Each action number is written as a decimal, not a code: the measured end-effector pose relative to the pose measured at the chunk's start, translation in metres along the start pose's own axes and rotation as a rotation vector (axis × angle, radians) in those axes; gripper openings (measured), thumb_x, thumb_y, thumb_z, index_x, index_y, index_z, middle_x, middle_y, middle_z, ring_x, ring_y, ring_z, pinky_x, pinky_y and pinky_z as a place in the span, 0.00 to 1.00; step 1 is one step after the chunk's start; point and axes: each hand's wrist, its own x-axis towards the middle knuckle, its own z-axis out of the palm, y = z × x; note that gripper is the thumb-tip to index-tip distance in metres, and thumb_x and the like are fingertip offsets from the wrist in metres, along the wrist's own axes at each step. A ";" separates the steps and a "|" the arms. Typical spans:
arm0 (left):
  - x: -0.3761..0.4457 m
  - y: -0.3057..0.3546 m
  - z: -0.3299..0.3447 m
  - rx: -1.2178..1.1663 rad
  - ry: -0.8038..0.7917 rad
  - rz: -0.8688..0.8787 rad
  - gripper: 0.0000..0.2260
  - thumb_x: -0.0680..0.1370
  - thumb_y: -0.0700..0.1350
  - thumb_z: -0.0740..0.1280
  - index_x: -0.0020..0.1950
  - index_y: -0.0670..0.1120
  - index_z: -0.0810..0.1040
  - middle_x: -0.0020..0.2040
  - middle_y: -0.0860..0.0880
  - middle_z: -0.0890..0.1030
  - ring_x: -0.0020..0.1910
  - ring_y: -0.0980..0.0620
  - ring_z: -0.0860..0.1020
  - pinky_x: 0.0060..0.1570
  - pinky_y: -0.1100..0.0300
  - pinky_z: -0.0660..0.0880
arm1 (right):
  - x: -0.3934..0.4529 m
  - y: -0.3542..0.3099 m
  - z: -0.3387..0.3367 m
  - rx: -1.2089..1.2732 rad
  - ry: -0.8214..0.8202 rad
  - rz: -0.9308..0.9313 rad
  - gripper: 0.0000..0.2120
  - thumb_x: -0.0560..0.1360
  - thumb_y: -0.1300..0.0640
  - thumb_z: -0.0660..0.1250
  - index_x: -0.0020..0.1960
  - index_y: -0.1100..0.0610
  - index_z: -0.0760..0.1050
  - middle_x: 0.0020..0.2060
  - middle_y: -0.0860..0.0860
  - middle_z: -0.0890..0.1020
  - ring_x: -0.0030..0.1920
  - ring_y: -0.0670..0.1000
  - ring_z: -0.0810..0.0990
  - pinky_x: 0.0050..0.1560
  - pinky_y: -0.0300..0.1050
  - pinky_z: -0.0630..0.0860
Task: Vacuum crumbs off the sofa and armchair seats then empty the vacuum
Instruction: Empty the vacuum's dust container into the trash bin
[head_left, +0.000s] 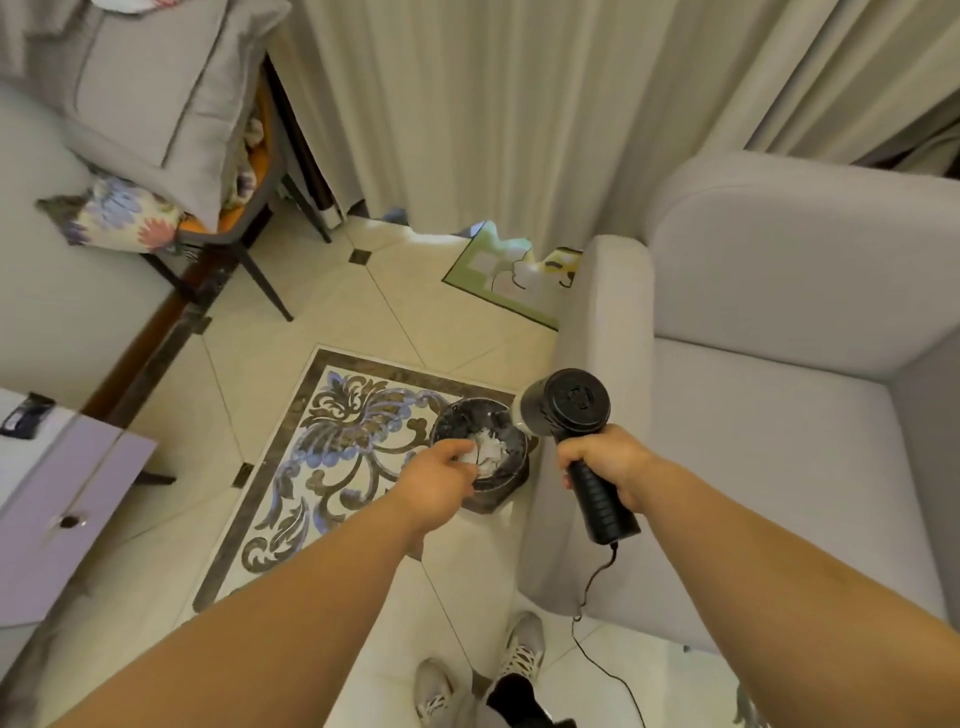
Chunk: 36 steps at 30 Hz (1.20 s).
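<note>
Below my left hand sits the bin, and my fingers pinch a white scrap over it. Just right, my right hand wraps tight round the vacuum handle, beside the armchair.

Right hand grips vacuum; left hand pinches white piece over bin.

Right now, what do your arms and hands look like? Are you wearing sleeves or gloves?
No gloves and no sleeves in view: both forearms are bare down to the left hand and right hand. I see no watch, rings or bracelets. They're ordinary hands with five fingers each.
</note>
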 end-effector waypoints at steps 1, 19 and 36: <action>0.003 0.004 -0.001 0.015 0.014 0.005 0.18 0.80 0.41 0.60 0.71 0.48 0.69 0.57 0.43 0.78 0.55 0.45 0.78 0.49 0.56 0.74 | 0.003 -0.004 -0.003 0.005 -0.012 -0.011 0.05 0.68 0.69 0.68 0.42 0.63 0.76 0.29 0.58 0.80 0.31 0.55 0.78 0.34 0.45 0.78; 0.100 0.074 0.045 0.225 -0.111 0.218 0.27 0.76 0.41 0.68 0.73 0.47 0.63 0.65 0.46 0.73 0.59 0.50 0.73 0.60 0.58 0.70 | 0.031 -0.032 -0.071 -0.064 0.103 -0.021 0.10 0.64 0.63 0.74 0.44 0.57 0.80 0.37 0.57 0.82 0.37 0.56 0.79 0.35 0.43 0.77; 0.137 0.105 0.111 0.480 -0.041 0.517 0.33 0.65 0.45 0.77 0.66 0.53 0.66 0.60 0.49 0.68 0.56 0.48 0.73 0.57 0.54 0.73 | 0.034 -0.033 -0.121 -0.096 0.115 -0.202 0.33 0.64 0.56 0.80 0.66 0.50 0.71 0.53 0.50 0.81 0.52 0.54 0.81 0.53 0.49 0.79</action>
